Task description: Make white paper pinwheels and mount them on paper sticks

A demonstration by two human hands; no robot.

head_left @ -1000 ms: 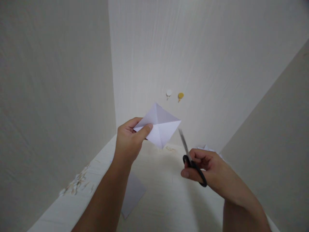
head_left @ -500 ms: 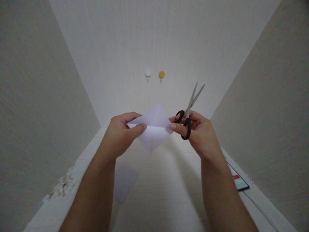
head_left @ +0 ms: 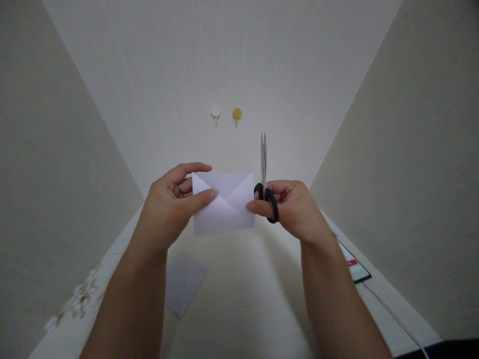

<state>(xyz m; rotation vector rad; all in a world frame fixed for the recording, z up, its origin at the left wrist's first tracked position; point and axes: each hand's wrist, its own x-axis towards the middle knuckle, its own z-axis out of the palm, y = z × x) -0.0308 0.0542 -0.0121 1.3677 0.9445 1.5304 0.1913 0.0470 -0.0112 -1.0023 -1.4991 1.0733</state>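
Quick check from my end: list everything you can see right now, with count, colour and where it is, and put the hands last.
folded paper: 1, white, creased, held up in front of the wall between both hands
scissors: 1, black handles, silver blades shut and pointing up, in the right hand
paper sheet: 1, pale grey-white, flat on the table under the left forearm
paper scraps: a scatter, whitish, at the table's left edge
phone: 1, dark frame, lit screen with a red patch, on the table at right
cable: 1, white, running from the phone toward the lower right
wall hooks: 2, one white, one yellow, side by side on the back wall
table: 1, cream
left hand: pinching the folded paper's left side
right hand: gripping the scissors, thumb on the paper's right edge
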